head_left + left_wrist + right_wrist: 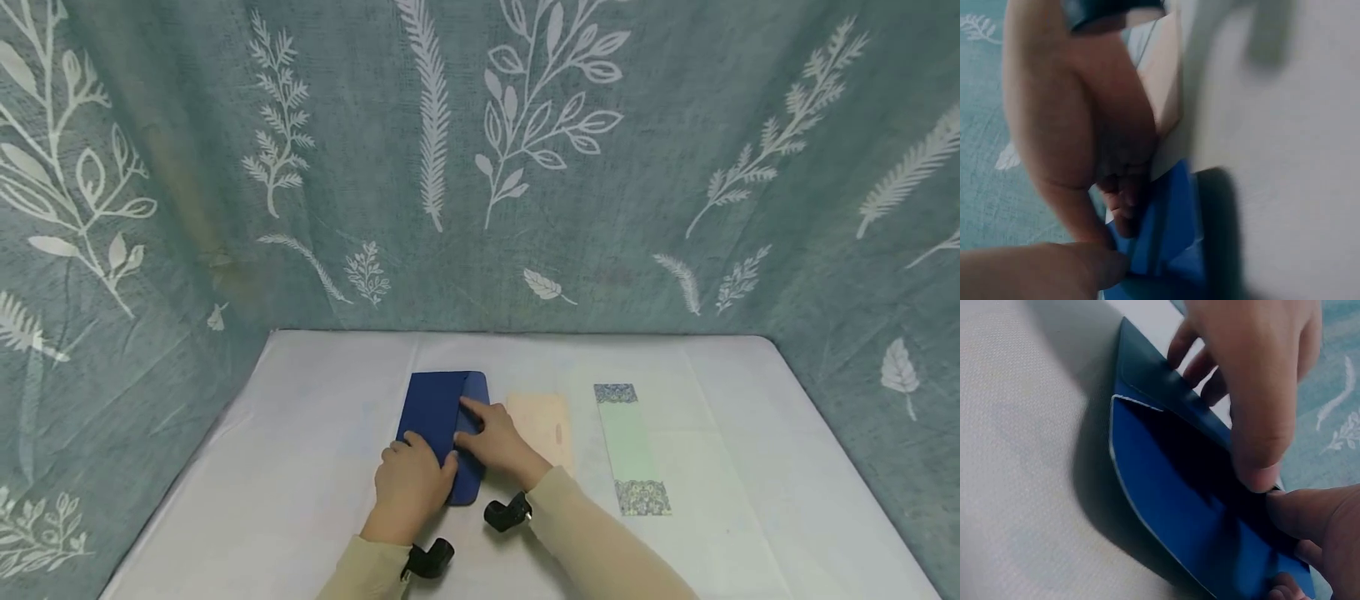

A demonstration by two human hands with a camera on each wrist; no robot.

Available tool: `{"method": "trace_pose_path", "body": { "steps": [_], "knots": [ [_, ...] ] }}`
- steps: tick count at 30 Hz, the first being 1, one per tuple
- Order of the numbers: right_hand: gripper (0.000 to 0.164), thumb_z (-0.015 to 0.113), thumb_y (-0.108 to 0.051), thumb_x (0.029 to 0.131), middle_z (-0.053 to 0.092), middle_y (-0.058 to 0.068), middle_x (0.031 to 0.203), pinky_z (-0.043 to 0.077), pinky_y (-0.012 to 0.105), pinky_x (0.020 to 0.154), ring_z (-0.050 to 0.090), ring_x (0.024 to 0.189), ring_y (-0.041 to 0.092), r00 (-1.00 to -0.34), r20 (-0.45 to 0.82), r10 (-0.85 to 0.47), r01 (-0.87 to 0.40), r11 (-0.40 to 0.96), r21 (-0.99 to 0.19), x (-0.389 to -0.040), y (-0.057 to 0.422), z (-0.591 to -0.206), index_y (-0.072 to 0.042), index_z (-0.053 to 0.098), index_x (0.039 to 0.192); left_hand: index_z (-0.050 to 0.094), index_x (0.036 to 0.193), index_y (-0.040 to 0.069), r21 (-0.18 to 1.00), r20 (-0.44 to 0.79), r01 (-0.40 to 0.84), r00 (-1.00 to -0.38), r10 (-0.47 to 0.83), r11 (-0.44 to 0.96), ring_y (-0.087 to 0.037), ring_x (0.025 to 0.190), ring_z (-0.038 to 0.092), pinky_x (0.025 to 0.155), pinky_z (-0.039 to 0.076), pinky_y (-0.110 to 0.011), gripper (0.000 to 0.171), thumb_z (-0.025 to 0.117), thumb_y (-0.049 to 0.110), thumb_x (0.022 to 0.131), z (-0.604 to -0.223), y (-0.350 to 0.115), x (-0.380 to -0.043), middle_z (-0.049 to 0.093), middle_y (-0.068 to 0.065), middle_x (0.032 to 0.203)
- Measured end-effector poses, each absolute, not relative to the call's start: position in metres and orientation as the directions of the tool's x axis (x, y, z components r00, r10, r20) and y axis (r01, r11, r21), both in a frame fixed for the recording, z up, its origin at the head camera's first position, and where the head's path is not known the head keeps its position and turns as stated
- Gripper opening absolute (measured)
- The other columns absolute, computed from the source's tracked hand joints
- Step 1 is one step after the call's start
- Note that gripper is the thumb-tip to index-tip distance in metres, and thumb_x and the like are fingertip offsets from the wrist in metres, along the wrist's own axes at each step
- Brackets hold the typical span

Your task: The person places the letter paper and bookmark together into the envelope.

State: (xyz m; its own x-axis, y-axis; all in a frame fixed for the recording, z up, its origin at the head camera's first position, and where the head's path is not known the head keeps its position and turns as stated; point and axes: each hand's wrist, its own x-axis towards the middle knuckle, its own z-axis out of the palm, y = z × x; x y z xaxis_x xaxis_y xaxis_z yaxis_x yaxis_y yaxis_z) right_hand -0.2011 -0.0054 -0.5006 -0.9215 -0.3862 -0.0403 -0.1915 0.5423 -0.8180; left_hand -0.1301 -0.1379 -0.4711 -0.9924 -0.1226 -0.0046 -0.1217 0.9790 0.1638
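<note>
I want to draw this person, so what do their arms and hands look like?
The left sleeve and right sleeve are plain, pale cream. The left hand and right hand wear no gloves. Each wrist has a stubby, rounded black camera.

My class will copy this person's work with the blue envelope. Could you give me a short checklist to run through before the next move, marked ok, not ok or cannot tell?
1. Flap not folded over the body: ok. The blue envelope has its flap out to one side.
2. Envelope steadied: ok. The left hand rests on it.
3. Right hand at the flap: ok. The right hand touches the envelope there.
4. Beige card fully visible: not ok. In the head view, the right hand hides part of the beige card.
5. Green card clear of both hands: ok. The green card lies apart from them.
6. Envelope empty: cannot tell.
</note>
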Motion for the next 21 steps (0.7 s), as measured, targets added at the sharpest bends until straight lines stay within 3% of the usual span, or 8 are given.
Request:
{"method": "trace_pose_path", "body": {
  "steps": [7,14,21],
  "knots": [
    [0.053,0.059,-0.026,0.084,0.042,0.02,0.124,0.034,0.044,0.091,0.039,0.113,0.03,-0.92,-0.004,-0.392,-0.231,0.551,-0.802,-0.202,-0.006,-0.497,-0.011,0.043,0.133,0.041,0.116,-0.022,0.177,-0.112,-0.139,-0.986,-0.121,0.974,-0.047,0.097,0.046,0.072,0.044,-0.051,0.086,0.048,0.057,0.081,-0.462,-0.144,-0.147,0.047,-0.04,0.103],
    [0.051,0.06,-0.021,0.084,0.044,0.016,0.124,0.035,0.042,0.091,0.04,0.115,0.028,-0.924,-0.035,-0.38,-0.205,0.574,-0.793,-0.204,-0.008,-0.503,-0.013,0.045,0.132,0.052,0.107,-0.016,0.206,-0.099,-0.115,-0.99,-0.096,0.972,-0.044,0.09,0.049,0.07,0.043,-0.05,0.081,0.055,0.058,0.074,-0.468,-0.153,-0.152,0.054,-0.031,0.096],
    [0.049,0.055,-0.004,0.082,0.047,0.017,0.113,0.039,0.037,0.08,0.045,0.096,0.022,-0.927,-0.019,-0.374,-0.217,0.576,-0.788,-0.202,-0.006,-0.493,-0.008,0.046,0.13,0.061,0.092,-0.01,0.198,-0.029,-0.064,-0.998,-0.059,0.978,-0.04,0.079,0.052,0.069,0.041,-0.047,0.07,0.057,0.057,0.073,-0.472,-0.15,-0.155,0.059,-0.023,0.082]
  ]
}}
